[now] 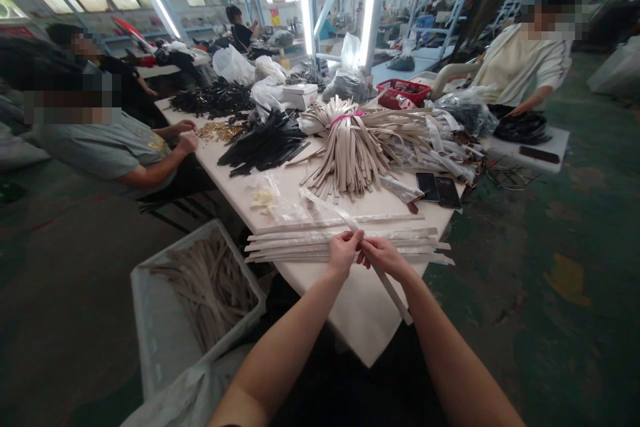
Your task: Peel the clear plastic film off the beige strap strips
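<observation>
Both of my hands meet over the near part of the table and pinch one long beige strap [393,293]. My left hand [344,253] is closed on it, with its upper part running away toward the back left. My right hand [384,257] grips it close beside the left, and the lower end slants down past the table edge. Beneath and beyond my hands lie several flat strips in clear plastic [290,240], set crosswise. A large bundle of beige straps [350,153], tied with a pink band, stands behind them.
Black straps [267,140] and small gold parts [217,131] lie at the left of the table [365,320]. Two phones [437,189] rest near the right edge. A white bin [145,307] of straps stands lower left. Other people sit left and right; a red basket [404,89] is behind.
</observation>
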`<state>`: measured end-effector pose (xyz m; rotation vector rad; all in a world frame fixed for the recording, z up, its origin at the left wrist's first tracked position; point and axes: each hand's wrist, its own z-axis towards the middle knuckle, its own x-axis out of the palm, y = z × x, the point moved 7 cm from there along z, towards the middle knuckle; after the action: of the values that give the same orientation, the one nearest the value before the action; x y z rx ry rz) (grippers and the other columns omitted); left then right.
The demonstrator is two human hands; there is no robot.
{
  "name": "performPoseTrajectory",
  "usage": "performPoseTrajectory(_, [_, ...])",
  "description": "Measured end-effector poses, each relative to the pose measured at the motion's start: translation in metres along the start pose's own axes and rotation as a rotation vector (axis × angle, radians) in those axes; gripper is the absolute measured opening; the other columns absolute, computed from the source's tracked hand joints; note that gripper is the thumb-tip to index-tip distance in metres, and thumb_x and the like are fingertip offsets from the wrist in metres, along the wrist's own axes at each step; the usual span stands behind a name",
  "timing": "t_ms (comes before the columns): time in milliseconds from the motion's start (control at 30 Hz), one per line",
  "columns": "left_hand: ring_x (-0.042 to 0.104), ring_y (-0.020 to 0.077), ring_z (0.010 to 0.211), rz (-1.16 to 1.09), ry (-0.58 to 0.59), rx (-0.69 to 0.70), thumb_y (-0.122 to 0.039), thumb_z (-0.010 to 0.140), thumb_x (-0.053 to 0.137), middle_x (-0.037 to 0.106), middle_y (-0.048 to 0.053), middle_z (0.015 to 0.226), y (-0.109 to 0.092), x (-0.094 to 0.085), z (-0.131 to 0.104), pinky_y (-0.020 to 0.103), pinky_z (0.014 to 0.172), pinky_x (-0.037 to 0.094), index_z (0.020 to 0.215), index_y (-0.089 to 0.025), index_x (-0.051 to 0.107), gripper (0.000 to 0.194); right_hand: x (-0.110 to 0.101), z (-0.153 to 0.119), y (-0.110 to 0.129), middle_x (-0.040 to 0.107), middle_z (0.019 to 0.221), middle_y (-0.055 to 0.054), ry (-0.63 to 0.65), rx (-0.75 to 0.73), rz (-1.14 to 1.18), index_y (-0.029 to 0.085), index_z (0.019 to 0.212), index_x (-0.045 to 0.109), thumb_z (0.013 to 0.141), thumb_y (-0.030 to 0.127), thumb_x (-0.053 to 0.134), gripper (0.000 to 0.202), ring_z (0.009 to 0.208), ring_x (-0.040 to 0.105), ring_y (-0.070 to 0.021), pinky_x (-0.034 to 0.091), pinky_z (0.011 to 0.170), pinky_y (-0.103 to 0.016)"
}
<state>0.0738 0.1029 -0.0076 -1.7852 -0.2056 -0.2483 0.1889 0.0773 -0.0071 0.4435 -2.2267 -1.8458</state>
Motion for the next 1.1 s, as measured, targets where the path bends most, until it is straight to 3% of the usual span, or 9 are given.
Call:
performPoseTrajectory(167, [0.044,0.0088,0.051,0.033,-0.132,0.095,-0.057,0.066,0.08,0.056,0.0,0.057,-0.012,-0.004,-0.001,0.022,0.048,0.033,0.065,-0.013,0.066,0.047,-0.006,-0.005,-0.002,0.068,0.066,-0.006,0.022,0.039,-0.008,0.013,0.089,0.067,0.089,0.06,0.055,0.049,0.05,0.056,-0.0125,0.044,0.049,-0.024])
performPoseTrajectory(300, [0.042,0.0094,0.041,-0.065,0.002,-0.006,-0.061,0.07,0.075,0.049,-0.002,0.049,0.005,0.017,-0.009,0.025,0.042,0.032,0.06,-0.015,0.059,0.049,-0.011,-0.004,-0.001,0.065,0.062,-0.004,-0.014,0.004,-0.011,0.015,0.081,0.063,0.09,0.063,0.051,0.051,0.048,0.053,-0.0115,0.042,0.047,-0.023])
performPoseTrajectory(367, [0.042,0.0094,0.041,-0.069,0.014,-0.009,-0.06,0.07,0.075,0.049,-0.002,0.05,0.008,0.021,-0.012,0.025,0.042,0.032,0.059,-0.015,0.059,0.049,-0.012,-0.007,0.0,0.066,0.064,-0.004,-0.008,-0.009,-0.003,0.015,0.082,0.064,0.09,0.062,0.052,0.049,0.049,0.054,-0.0119,0.043,0.048,-0.023])
performPoseTrajectory(533, [0.047,0.0092,0.051,-0.05,-0.145,0.057,-0.056,0.068,0.079,0.057,0.001,0.058,0.01,0.011,-0.014,0.023,0.048,0.036,0.066,-0.012,0.065,0.046,-0.015,-0.014,-0.005,0.067,0.066,-0.005,0.012,0.033,-0.009,0.013,0.091,0.067,0.088,0.06,0.056,0.048,0.05,0.054,-0.012,0.042,0.047,-0.022])
performPoseTrajectory(667, [0.041,0.0092,0.043,-0.076,-0.079,-0.023,-0.062,0.069,0.075,0.05,-0.001,0.049,0.02,0.019,-0.013,0.024,0.043,0.033,0.06,-0.014,0.06,0.051,-0.018,-0.011,-0.004,0.069,0.07,-0.006,0.002,0.011,-0.006,0.013,0.087,0.068,0.089,0.059,0.055,0.048,0.051,0.055,-0.0118,0.044,0.048,-0.023])
performPoseTrajectory(833, [0.049,0.0102,0.055,-0.029,-0.213,0.073,-0.057,0.067,0.079,0.06,0.002,0.061,0.01,0.005,-0.009,0.023,0.051,0.036,0.067,-0.013,0.067,0.046,-0.023,-0.012,-0.016,0.071,0.07,-0.007,0.056,0.05,-0.025,0.012,0.091,0.069,0.088,0.059,0.056,0.049,0.052,0.057,-0.0128,0.046,0.05,-0.024])
performPoseTrajectory(1000, [0.047,0.0105,0.05,-0.074,-0.152,-0.009,-0.059,0.065,0.079,0.058,0.002,0.057,0.025,0.014,-0.009,0.024,0.048,0.033,0.07,-0.011,0.07,0.05,-0.025,-0.01,-0.021,0.07,0.069,-0.007,0.038,0.055,-0.057,0.012,0.09,0.068,0.09,0.061,0.052,0.051,0.049,0.055,-0.0115,0.044,0.047,-0.022])
performPoseTrajectory(1100, [0.054,0.0127,0.055,-0.06,-0.168,-0.047,-0.059,0.064,0.081,0.065,0.006,0.065,0.025,0.005,-0.001,0.024,0.05,0.036,0.076,-0.01,0.073,0.051,-0.029,-0.014,-0.022,0.072,0.075,-0.008,0.07,0.057,-0.041,0.012,0.096,0.068,0.091,0.059,0.052,0.05,0.052,0.056,-0.0115,0.045,0.048,-0.021])
